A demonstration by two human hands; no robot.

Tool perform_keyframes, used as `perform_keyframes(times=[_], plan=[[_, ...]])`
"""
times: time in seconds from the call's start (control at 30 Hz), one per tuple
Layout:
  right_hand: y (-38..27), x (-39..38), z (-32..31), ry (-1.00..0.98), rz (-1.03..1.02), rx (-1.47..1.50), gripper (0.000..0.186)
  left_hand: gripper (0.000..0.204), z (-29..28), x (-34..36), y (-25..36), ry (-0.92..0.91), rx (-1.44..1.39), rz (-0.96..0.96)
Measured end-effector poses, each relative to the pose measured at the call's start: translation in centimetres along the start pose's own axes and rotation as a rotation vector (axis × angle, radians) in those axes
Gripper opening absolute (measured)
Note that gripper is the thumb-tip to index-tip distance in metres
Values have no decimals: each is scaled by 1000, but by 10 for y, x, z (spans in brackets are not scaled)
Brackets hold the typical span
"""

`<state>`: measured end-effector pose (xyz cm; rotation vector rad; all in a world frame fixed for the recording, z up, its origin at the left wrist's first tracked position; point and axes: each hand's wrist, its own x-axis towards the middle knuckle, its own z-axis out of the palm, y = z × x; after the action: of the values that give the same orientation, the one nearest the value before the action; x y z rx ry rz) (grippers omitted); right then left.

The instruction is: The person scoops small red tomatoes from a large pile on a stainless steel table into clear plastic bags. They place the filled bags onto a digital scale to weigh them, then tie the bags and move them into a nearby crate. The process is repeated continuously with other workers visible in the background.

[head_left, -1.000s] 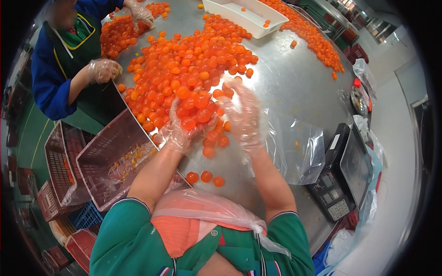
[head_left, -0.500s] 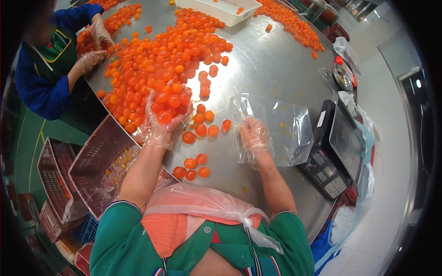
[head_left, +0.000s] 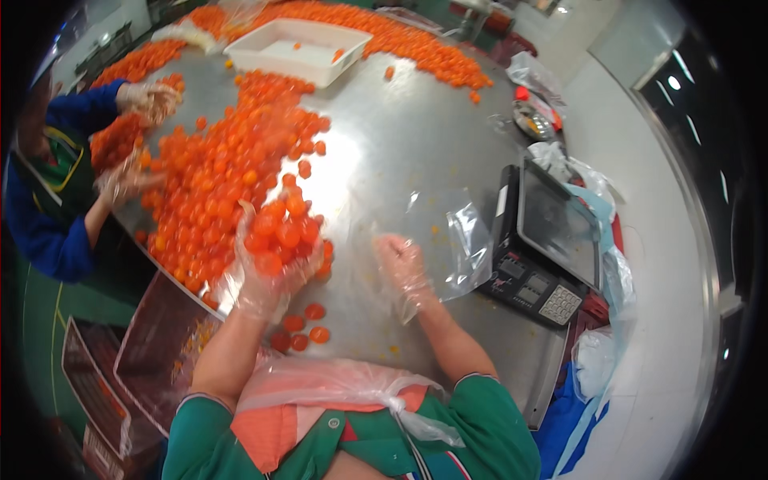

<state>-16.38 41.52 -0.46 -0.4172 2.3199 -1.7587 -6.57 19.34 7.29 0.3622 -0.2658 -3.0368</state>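
Observation:
Salted egg yolks, round, glossy and orange, form a large pile (head_left: 204, 192) on the metal table (head_left: 384, 136). My left hand (head_left: 268, 288), in a clear plastic glove, is cupped palm up around a heap of yolks (head_left: 280, 232) at the near edge of the pile. To its right my right hand (head_left: 402, 272), also gloved, has its fingers closed on a clear plastic bag (head_left: 468, 240), which lies flat beyond it toward the scale. Several loose yolks (head_left: 300, 328) rest on the table below my left hand.
A black digital scale (head_left: 532, 264) stands at the right. A white tray (head_left: 264, 56) with a few yolks sits at the back, before more yolks (head_left: 432, 56). On the left are a co-worker's gloved hands (head_left: 128, 176) and plastic crates (head_left: 152, 352).
The whole view has shifted, showing more of the table's far side. My left hand still holds yolks and now covers some loose ones. The co-worker's hands have lifted and moved apart.

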Motion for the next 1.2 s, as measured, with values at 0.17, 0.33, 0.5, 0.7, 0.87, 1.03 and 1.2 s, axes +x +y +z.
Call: perform_keyframes(times=[0.17,0.33,0.5,0.7,0.87,1.03,1.2], plan=[[8,4,-5,-28,120,149,22,49,-8,22,-44,-21,60,-180],[14,2,-11,79,4,163,23,46,-23,45,-76,224,133,-293],[4,-1,-30,65,57,4,21,30,-21,58,-105,120,337,-186],[-16,-4,-55,193,-199,-25,25,25,6,78,-138,-36,675,-211],[-23,-6,-95,357,2,107,23,53,47,67,-126,-82,899,-182],[0,1,-113,351,-183,-66,20,66,59,73,-103,-43,1063,-229],[-3,-2,-126,389,-98,-245,23,65,41,78,-65,-172,794,-367]])
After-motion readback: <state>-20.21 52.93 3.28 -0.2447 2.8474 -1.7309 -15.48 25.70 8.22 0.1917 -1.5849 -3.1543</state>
